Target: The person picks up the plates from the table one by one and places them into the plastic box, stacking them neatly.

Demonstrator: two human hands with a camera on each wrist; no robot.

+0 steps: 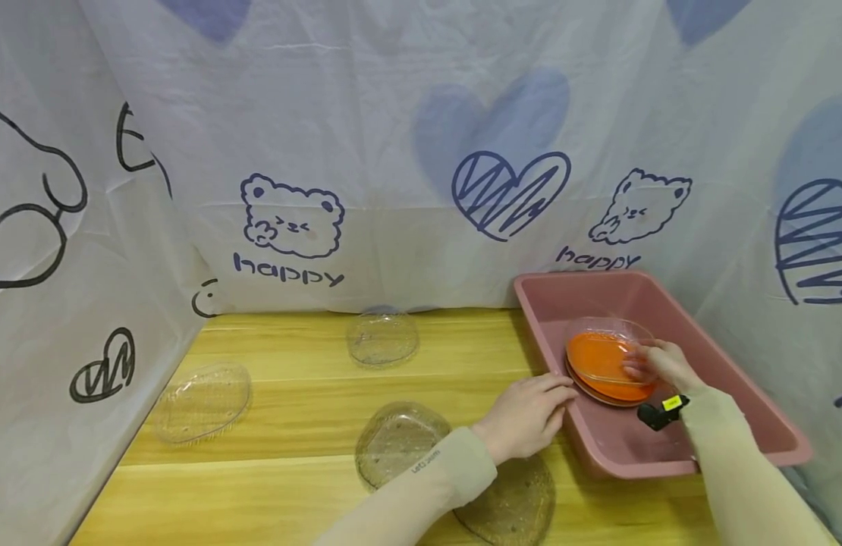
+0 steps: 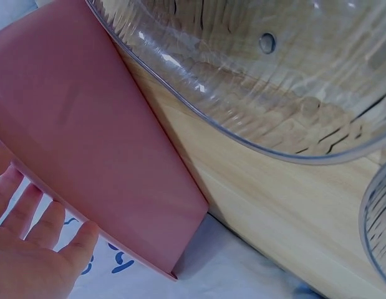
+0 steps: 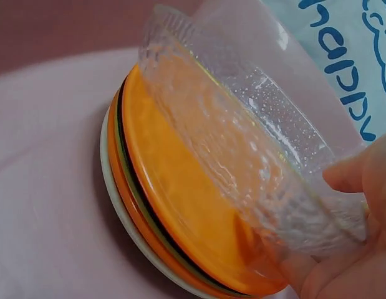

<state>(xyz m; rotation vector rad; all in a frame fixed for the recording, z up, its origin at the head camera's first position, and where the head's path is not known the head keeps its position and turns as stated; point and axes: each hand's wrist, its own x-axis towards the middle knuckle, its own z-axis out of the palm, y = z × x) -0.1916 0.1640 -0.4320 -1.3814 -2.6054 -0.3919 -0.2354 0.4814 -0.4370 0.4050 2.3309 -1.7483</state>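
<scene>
A pink basin (image 1: 667,447) stands on the right, with a stack of plates inside, an orange plate (image 1: 595,355) on top. My right hand (image 1: 660,362) holds a clear textured dish (image 3: 224,137) by its edge, tilted just above that stack. In the right wrist view, a black-edged, another orange and a pale rim show below the top plate. My left hand (image 1: 526,413) reaches to the basin's near left side, fingertips (image 2: 52,218) touching the rim. Beneath the left forearm are a clear brownish dish (image 1: 394,436) and a second brownish dish (image 1: 516,504), partly hidden.
Another clear dish (image 1: 382,339) lies at the back of the wooden table (image 1: 291,493), and a clear oval dish (image 1: 205,402) near its left edge. White printed cloth (image 1: 394,250) hangs behind and on both sides. The basin's back edge is close to the cloth.
</scene>
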